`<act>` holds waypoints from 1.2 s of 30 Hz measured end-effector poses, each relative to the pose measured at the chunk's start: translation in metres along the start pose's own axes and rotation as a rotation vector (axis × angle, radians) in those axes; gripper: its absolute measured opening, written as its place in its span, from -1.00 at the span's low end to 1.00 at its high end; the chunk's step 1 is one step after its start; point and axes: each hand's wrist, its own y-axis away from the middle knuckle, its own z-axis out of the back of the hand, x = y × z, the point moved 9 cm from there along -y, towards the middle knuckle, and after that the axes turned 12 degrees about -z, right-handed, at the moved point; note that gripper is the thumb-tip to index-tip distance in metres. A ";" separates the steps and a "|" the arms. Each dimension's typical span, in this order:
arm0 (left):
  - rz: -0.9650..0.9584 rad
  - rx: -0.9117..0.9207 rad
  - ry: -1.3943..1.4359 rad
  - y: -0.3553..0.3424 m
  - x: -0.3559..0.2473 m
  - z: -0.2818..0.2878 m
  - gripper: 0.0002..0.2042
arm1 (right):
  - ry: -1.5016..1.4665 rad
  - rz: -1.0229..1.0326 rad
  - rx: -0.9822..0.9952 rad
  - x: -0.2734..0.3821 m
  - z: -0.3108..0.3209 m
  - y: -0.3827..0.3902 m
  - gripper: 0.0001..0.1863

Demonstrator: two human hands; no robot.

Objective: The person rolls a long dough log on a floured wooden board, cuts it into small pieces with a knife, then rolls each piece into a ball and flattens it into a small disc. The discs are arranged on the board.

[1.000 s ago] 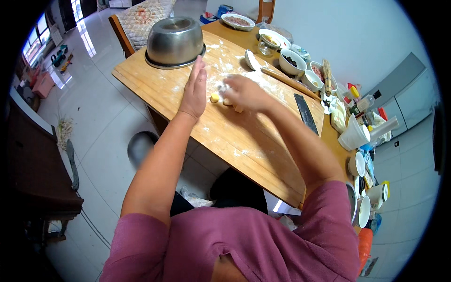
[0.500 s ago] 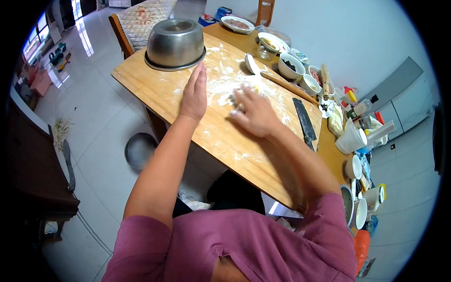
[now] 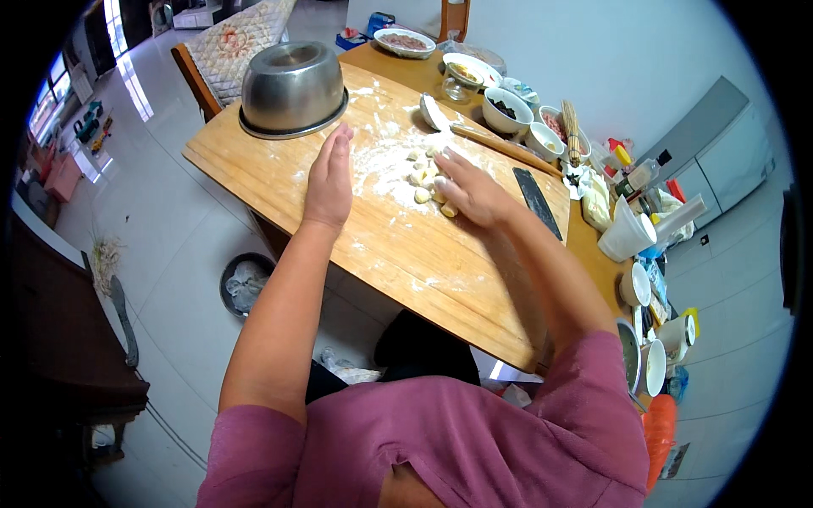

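Several small pale dough pieces (image 3: 422, 196) lie clustered in scattered white flour (image 3: 377, 161) on a large wooden board (image 3: 398, 262). My right hand (image 3: 474, 188) rests against the right side of this cluster, fingers stretched out and partly covering some pieces. On the left of the flour my left hand (image 3: 329, 182) stands on edge, its fingers straight and together, holding nothing. Just beyond its fingertips sits an upside-down steel basin (image 3: 294, 89). Behind the dough a white scoop (image 3: 434, 113) and a rolling pin (image 3: 508, 151) lie on the board.
A dark cleaver (image 3: 537, 203) lies near the board's right edge. Along the table beyond stand a bowl of dark food (image 3: 506, 113), a plate of meat (image 3: 404, 43) and a white jug (image 3: 625, 233). A lined bin (image 3: 246, 284) is on the floor at left.
My right hand has moved off to the right side of the dough pieces, so they now show. My left hand keeps its upright pose. The whole view has shifted slightly.
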 end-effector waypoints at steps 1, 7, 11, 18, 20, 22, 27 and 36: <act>0.009 0.000 -0.011 0.001 -0.001 0.000 -0.35 | 0.075 0.032 0.003 0.007 -0.004 0.017 -0.17; 0.012 0.024 -0.046 0.002 0.001 0.001 -0.36 | 0.207 0.225 -0.184 0.091 -0.021 0.033 -0.19; 0.000 0.030 -0.065 -0.002 0.003 0.005 -0.37 | 0.222 0.163 -0.153 0.121 -0.027 -0.014 -0.19; -0.024 0.073 -0.080 0.000 0.007 -0.002 -0.33 | -0.069 0.067 -0.004 0.040 -0.019 -0.051 -0.31; -0.023 0.090 -0.051 0.001 0.008 -0.006 -0.28 | -0.141 0.110 -0.061 0.030 -0.014 -0.014 -0.30; -0.025 0.123 -0.036 0.001 0.008 -0.011 -0.22 | -0.040 0.127 -0.102 0.040 -0.019 0.013 -0.24; -0.001 0.114 0.029 0.001 0.005 -0.005 -0.15 | 0.165 0.299 -0.119 0.125 -0.035 0.034 -0.14; 0.030 0.124 -0.038 -0.002 0.012 0.001 -0.14 | 0.186 0.032 0.074 0.089 -0.021 -0.058 -0.21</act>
